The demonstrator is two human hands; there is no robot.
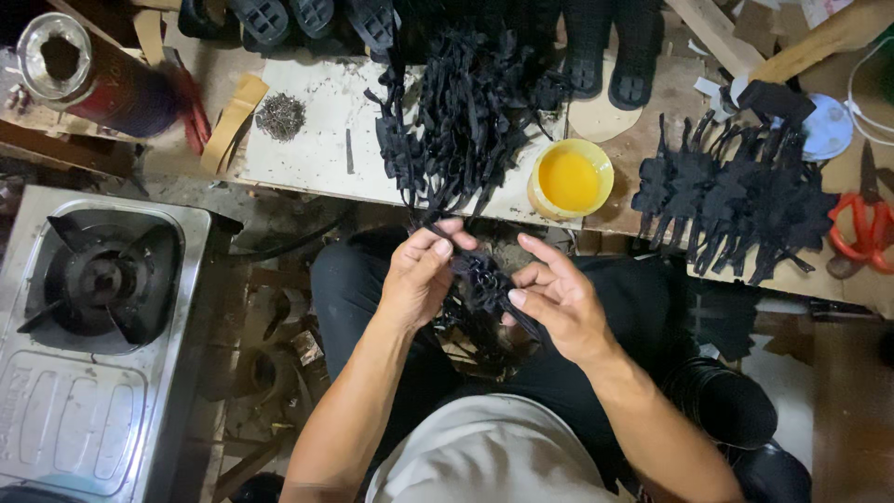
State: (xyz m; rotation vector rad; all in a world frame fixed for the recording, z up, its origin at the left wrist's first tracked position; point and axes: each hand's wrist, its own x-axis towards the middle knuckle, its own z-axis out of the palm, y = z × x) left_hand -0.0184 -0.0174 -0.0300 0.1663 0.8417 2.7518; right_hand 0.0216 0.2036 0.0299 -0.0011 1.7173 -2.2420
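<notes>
Spanning the upper frame, the counter (307, 140) carries a heap of black straps (466, 112), another strap pile (736, 200) at right, and a yellow bowl (570, 179). A gas stove (102, 307) sits lower left. At centre, the left hand (419, 279) and right hand (559, 303) pinch a black strap piece (484, 279), fingers closed on it.

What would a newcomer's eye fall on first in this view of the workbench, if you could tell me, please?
Most likely the two hands at the centre, left hand and right hand, pinching a bunch of black straps above the lap. Right behind them a big tangled heap of black straps lies on the bench, beside a bright yellow bowl of orange-yellow liquid. A steel gas stove fills the lower left, and red-handled scissors sit at the right edge.
</notes>
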